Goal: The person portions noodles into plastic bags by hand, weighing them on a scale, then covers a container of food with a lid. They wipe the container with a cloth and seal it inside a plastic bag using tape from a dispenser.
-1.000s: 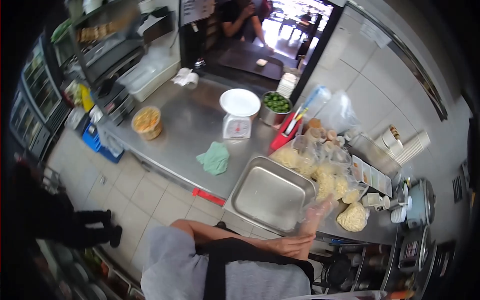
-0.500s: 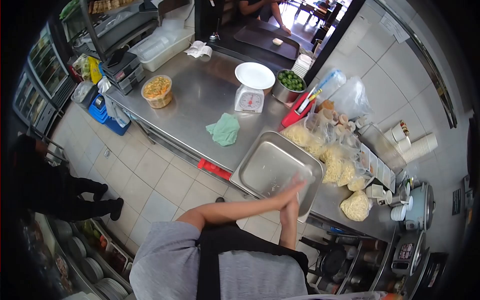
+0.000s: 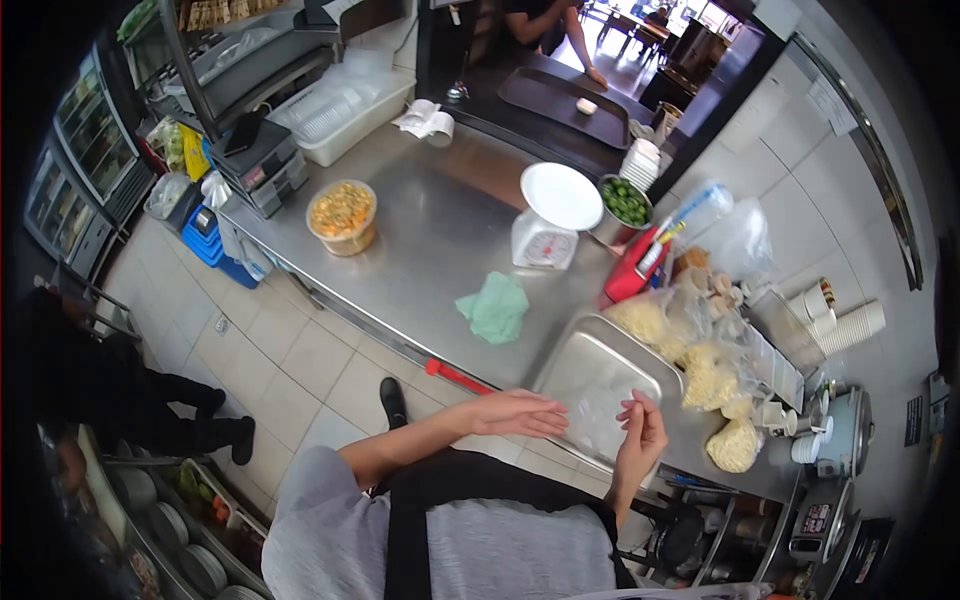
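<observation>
Metal tray [image 3: 575, 362] is sitting on the counter [image 3: 400, 290], beside bagged noodles [image 3: 708, 385]; left hand [image 3: 518, 413] is hovering flat, holding nothing; right hand [image 3: 640, 440] is hanging near the rim, fingers loosely bent, gripping nothing visible; step is looking like free-handed work over the tray, any pickup calling for closing fingers

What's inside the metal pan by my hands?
The metal pan holds what looks like crumpled clear plastic. Your right hand and left hand cover parts of its near side, so anything beneath them is hidden.
</observation>
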Demonstrator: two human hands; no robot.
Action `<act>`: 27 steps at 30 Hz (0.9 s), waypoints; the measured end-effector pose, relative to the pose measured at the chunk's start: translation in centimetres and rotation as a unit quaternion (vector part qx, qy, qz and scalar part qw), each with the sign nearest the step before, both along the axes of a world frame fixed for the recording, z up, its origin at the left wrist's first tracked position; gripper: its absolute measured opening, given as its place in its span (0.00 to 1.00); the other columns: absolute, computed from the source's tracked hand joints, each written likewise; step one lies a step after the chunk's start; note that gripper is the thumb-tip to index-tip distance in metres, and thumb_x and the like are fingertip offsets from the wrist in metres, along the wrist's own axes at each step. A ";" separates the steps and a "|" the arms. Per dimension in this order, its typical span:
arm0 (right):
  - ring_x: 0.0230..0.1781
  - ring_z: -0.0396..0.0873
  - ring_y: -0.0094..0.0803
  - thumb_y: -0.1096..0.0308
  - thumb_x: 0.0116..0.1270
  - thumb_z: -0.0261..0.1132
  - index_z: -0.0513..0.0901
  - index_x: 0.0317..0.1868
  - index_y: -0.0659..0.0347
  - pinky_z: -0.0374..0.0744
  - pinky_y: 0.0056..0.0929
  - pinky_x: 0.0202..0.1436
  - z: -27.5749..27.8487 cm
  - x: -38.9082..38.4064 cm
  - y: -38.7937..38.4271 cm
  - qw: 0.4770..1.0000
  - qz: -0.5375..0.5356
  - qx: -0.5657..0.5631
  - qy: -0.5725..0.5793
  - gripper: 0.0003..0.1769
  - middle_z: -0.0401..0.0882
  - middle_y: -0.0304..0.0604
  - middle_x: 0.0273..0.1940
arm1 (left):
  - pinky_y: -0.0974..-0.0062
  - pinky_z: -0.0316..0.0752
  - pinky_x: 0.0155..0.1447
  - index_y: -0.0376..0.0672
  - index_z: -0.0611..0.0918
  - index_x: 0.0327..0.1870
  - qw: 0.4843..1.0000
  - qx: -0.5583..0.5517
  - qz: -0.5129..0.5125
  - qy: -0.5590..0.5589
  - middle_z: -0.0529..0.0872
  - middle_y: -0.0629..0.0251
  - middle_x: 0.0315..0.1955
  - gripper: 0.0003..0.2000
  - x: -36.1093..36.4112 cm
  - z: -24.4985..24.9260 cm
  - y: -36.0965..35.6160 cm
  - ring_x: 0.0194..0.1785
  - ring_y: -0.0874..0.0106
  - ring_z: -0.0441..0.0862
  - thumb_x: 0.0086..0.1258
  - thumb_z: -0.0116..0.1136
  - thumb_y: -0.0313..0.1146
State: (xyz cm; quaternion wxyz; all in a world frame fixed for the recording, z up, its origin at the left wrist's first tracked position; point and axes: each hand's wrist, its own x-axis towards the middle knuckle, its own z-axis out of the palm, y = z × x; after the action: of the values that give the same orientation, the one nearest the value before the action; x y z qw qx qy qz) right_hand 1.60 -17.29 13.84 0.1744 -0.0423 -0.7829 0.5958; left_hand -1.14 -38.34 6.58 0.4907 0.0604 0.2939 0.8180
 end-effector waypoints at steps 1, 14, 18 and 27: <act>0.30 0.76 0.21 0.71 0.68 0.52 0.78 0.48 0.65 0.72 0.18 0.34 -0.1 -1.5 -2.0 0.999 0.026 -0.003 -0.024 0.12 0.79 0.41 0.33 | 0.74 0.69 0.56 0.39 0.73 0.56 0.989 -0.101 0.059 0.092 0.79 0.63 0.49 0.19 -0.5 1.5 -3.6 0.52 0.73 0.76 0.70 0.49 0.42; 0.25 0.77 0.26 0.69 0.45 0.74 0.75 0.25 0.68 0.74 0.23 0.28 -10.5 -18.0 -19.6 0.946 0.085 0.243 -0.197 0.16 0.79 0.42 0.31 | 0.75 0.74 0.32 0.34 0.82 0.37 0.527 -0.603 0.557 0.221 0.84 0.58 0.25 0.08 -13.2 -4.5 -44.0 0.26 0.72 0.81 0.62 0.55 0.28; 0.36 0.75 0.25 0.72 0.47 0.73 0.75 0.25 0.64 0.72 0.23 0.42 -10.5 -21.1 -23.6 0.982 0.172 0.053 0.060 0.12 0.77 0.39 0.34 | 0.76 0.74 0.30 0.36 0.83 0.35 0.531 -0.632 0.494 0.273 0.84 0.58 0.23 0.07 -15.7 -3.9 -45.3 0.23 0.73 0.81 0.58 0.59 0.27; 0.39 0.76 0.21 0.78 0.56 0.62 0.80 0.36 0.64 0.74 0.22 0.42 -12.6 -34.5 -36.6 0.901 0.431 0.038 -0.023 0.06 0.79 0.37 0.37 | 0.68 0.75 0.41 0.46 0.84 0.34 0.531 -0.637 0.244 0.502 0.85 0.62 0.31 0.06 -25.4 -1.6 -44.2 0.35 0.61 0.82 0.55 0.60 0.29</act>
State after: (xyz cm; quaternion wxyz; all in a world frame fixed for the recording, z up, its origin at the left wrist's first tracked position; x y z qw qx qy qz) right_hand -32.94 -53.93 1.23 -0.1167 0.2924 -0.7505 0.5811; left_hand -26.58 -82.57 5.00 -0.0485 0.0586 0.9385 0.3367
